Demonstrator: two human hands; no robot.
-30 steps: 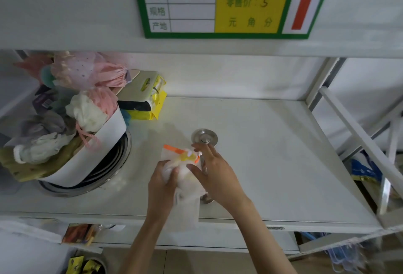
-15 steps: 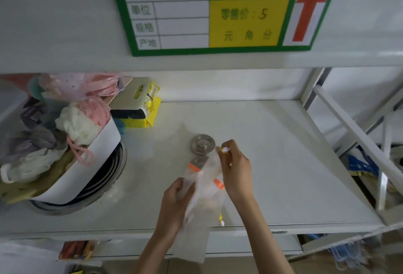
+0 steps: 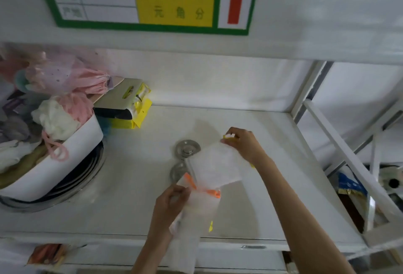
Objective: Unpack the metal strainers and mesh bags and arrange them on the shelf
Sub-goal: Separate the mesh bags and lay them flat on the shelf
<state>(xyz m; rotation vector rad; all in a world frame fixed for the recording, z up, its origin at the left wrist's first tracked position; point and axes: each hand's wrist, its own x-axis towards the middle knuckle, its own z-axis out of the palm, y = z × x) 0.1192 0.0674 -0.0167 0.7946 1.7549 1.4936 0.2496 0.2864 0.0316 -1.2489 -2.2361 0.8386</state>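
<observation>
My right hand (image 3: 245,142) pinches the yellow-tipped corner of a white mesh bag (image 3: 218,167) and holds it stretched out flat above the white shelf (image 3: 135,197). My left hand (image 3: 171,200) grips a clear plastic packet (image 3: 197,214) with orange trim, which still holds folded mesh bags and hangs past the shelf's front edge. Two round metal strainers lie on the shelf behind the bags: one (image 3: 187,149) fully visible, the other (image 3: 177,171) partly hidden under the mesh bag.
A white tub (image 3: 65,164) heaped with pink and white bath puffs sits in stacked metal basins (image 3: 87,177) at the left. Yellow packets (image 3: 130,107) lie at the back left. A green-framed price sign (image 3: 174,0) hangs above. White frame bars (image 3: 353,164) rise at the right.
My right hand has pulled a mesh bag out of the packet, up and to the right, unfolding it. My left hand stays on the packet. The camera has moved closer.
</observation>
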